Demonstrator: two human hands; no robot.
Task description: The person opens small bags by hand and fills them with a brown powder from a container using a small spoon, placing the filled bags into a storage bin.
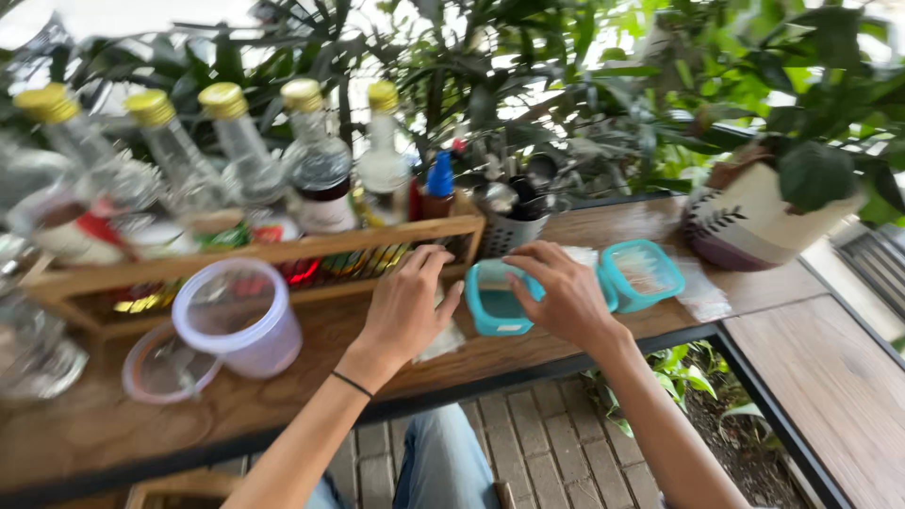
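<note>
Right hand (566, 297) lies loosely on the teal-rimmed container (498, 302) at the wooden worktop (283, 377) front edge, fingers curled over its right rim without a firm grip, while the left hand (407, 306), open and empty, rests just beside its left.

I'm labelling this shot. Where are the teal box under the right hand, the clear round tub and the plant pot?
teal box (492, 309), head view, front wall.
clear round tub (247, 351), head view, side wall.
plant pot (754, 212), head view, pale side.
</note>
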